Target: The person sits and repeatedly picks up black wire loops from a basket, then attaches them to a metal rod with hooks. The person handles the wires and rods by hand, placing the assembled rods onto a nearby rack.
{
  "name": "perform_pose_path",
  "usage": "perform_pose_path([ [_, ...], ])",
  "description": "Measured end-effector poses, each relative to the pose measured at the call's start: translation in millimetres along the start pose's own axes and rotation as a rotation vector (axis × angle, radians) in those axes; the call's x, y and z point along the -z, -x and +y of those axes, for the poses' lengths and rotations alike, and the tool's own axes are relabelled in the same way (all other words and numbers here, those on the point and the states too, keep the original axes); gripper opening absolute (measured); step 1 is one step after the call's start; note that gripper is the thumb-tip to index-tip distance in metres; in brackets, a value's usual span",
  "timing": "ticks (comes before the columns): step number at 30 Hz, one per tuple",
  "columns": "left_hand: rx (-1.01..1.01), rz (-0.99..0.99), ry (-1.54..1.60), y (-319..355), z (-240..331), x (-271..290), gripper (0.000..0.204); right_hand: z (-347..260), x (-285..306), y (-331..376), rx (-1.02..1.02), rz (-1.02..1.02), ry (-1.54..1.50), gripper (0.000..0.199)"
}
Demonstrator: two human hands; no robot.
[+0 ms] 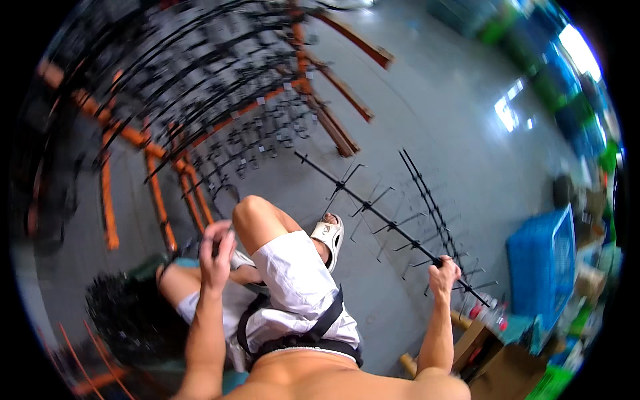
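Observation:
My right hand (443, 277) is closed round a long black rod (373, 205) near its lower right end. Thin bent hooks stick out along both sides of the rod, which slants up and left past my sandalled foot (328, 233). A second dark hooked rod (427, 190) runs beyond it, blurred. My left hand (215, 257) is raised by my knee with its fingers curled together. Something small and dark seems to be between them, too smeared to name. Below that hand, at my left side, is a bushy heap of black wire-like pieces (130, 313).
An orange-framed rack (133, 140) full of black hooked rods fills the upper left, its legs reaching toward me. At right stand a blue plastic crate (543, 263), an open cardboard box (510, 373) and plastic bottles (490, 313). Green and blue bundles (560, 100) line the far right.

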State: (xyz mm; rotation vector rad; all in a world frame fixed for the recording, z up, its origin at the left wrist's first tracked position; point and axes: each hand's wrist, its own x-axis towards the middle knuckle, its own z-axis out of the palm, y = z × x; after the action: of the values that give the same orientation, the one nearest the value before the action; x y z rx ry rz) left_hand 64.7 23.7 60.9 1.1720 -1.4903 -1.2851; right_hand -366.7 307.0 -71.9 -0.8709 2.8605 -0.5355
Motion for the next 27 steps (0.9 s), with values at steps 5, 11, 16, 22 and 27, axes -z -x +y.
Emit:
perform_pose_path([
  [5,0.086,-0.02,0.442,-31.7,28.1,23.1,0.042,-154.8,124.3,-33.3,0.414,0.168,-0.029,0.023],
  [11,-0.023,0.327,0.864,-5.1,-35.8,97.7,0.034,-298.9,100.2,-74.9,1.04,0.039,-0.177,0.022],
  [16,0.246,0.661,0.815,37.3,-36.4,112.8,0.026,-378.5,-14.7,-112.8,1.128,-0.116,-0.21,0.02],
  [22,0.246,0.721,0.863,32.9,-21.4,127.8,0.018,-395.7,-107.3,-130.0,1.174,-0.216,-0.319,0.017],
  [27,0.243,0.693,1.126,12.2,-8.7,142.0,0.025,-411.8,-122.8,-128.9,1.27,-0.101,-0.301,0.018],
])
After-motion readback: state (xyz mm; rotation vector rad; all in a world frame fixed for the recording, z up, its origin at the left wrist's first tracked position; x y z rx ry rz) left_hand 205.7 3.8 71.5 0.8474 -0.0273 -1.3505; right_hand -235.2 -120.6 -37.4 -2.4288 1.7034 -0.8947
